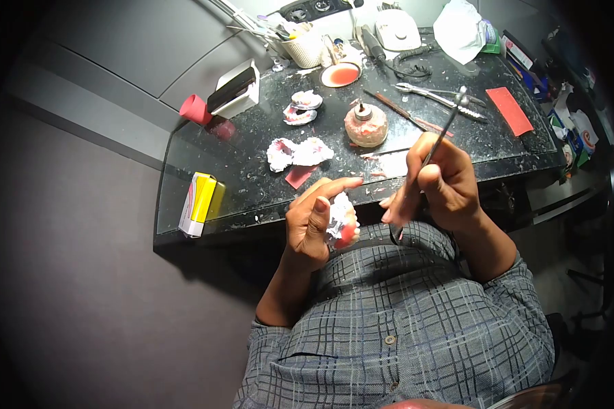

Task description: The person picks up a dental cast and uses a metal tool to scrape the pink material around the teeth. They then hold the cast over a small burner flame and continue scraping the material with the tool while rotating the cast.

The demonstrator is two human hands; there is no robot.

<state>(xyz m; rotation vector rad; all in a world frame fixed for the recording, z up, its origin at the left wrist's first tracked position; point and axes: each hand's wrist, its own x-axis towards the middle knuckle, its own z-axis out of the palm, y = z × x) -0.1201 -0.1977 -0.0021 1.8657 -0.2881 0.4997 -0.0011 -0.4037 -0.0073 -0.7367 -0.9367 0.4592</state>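
Nearest us, on the near side of the burner point(366, 126), our left hand point(310, 225) grasps the denture model point(344, 221) between thumb and fingers, clear of the bench point(245, 180); its toothed, red-gummed edge faces the right hand, a hold that seems meant to leave that side uncovered; our right hand point(447, 180), nearer than the burner and to its right, grips the thin metal tool point(452, 117) much like a pen, probably for fine control; one end points up and away, the other comes down below the fingers.

Left of the burner lie the white broken-looking pieces point(300, 154), near a scrap of red sheet point(300, 176); the second model point(302, 109) sits a little farther back; behind and right of the burner, the dark-handled knife point(389, 103) lies slantwise, presumably for easy reach; beyond the burner is the dish of red material point(340, 75); farther still, the cup point(303, 49) stands upright, likely to gather its slender tools in one place.
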